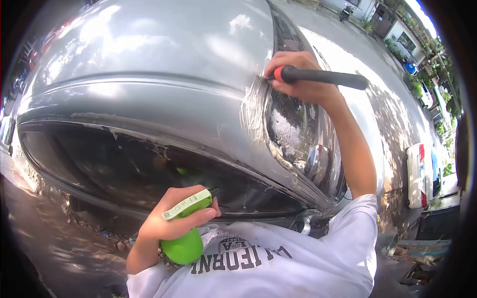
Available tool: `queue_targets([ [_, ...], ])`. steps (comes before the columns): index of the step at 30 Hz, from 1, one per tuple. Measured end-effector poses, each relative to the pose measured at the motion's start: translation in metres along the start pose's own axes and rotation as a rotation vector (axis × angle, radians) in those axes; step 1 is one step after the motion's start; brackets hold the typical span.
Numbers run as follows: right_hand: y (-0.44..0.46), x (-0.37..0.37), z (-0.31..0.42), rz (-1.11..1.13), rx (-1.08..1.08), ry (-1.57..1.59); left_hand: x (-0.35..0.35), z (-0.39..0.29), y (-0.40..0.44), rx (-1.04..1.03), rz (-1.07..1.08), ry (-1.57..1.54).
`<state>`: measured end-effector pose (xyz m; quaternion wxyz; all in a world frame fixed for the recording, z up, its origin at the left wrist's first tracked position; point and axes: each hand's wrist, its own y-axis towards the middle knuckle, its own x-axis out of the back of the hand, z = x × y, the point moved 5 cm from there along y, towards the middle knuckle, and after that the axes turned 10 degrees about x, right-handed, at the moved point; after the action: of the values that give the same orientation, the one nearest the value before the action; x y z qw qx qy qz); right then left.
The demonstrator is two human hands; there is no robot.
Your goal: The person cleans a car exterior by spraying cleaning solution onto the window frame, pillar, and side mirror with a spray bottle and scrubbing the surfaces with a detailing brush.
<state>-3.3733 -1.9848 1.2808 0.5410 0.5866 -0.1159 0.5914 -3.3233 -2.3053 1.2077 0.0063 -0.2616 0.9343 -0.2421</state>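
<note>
My left hand point(179, 213) is wrapped round a green spray bottle point(183, 246) with a pale green trigger head, held beside the dark side window point(124, 164) of a silver car point(149, 54). A brush-like tool point(323, 77) with a black handle and a red collar is gripped in my right hand point(300, 74). Its tip, partly hidden by the fingers, meets the roof edge above the windshield point(290, 124). Whitish smeared paste point(256, 107) covers the roof corner there and runs down along the pillar.
Below the window's corner is a chrome door handle or mirror part point(305, 221). A white car point(421, 174) stands at the right. Rubble and stones point(119, 243) lie on the ground at lower left. Houses and a motorcycle point(346, 12) are far off.
</note>
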Motion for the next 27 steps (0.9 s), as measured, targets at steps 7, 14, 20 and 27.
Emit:
queue_targets([
  [7,0.006,0.009,-0.070,-0.095,-0.269,0.090,-0.011,-0.003,0.010,-0.011,0.134,0.036],
  [14,0.008,0.005,-0.035,-0.129,-0.055,0.021,-0.001,0.008,0.007,-0.064,0.061,-0.039],
  [20,0.008,0.004,-0.074,-0.162,-0.193,0.047,-0.006,0.007,-0.001,-0.059,0.098,0.007],
  [27,-0.067,0.012,0.027,-0.128,-0.250,0.427,0.003,-0.004,-0.002,-0.082,0.068,-0.025],
])
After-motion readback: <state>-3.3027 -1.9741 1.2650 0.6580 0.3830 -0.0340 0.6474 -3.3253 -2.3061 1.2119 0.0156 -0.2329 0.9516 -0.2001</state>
